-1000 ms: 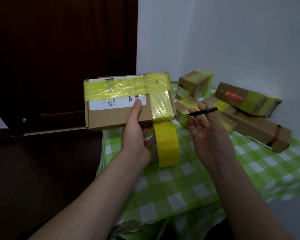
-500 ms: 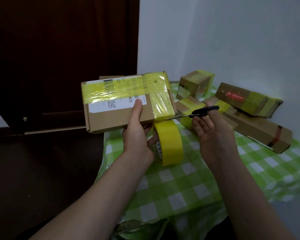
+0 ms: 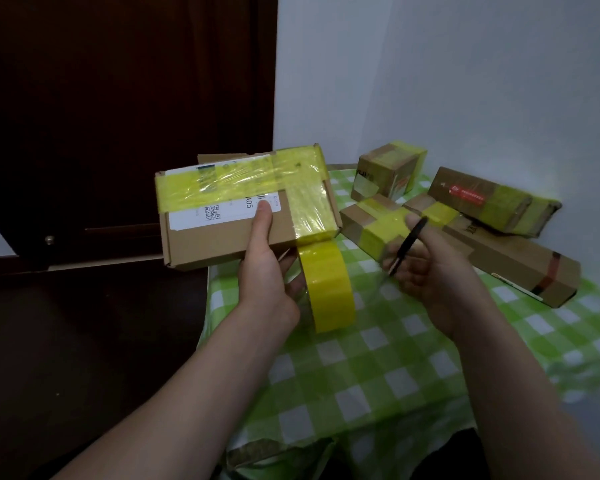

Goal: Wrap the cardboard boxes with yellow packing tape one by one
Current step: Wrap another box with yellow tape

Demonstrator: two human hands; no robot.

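My left hand (image 3: pixel 267 271) holds a flat cardboard box (image 3: pixel 222 233) above the table's left edge, thumb on its white label and fingers underneath. Yellow tape crosses the box's top and right end. A roll of yellow packing tape (image 3: pixel 329 289) hangs from the box's lower right corner, still joined to it. My right hand (image 3: pixel 430 271) holds black scissors (image 3: pixel 407 245) to the right of the roll, blades pointing down and to the left.
The table wears a green-and-white checked cloth (image 3: pixel 395 375). Several taped boxes lie at the back right: a small cube (image 3: pixel 388 171), a crossed flat box (image 3: pixel 385 223), a long box (image 3: pixel 513 265) and a tilted one (image 3: pixel 492 200). A dark door (image 3: pixel 118 116) stands left, a white wall behind.
My right hand drew back from the box's corner and turned the scissors from level to pointing down. The box tilted slightly and the tape roll still hangs from it.
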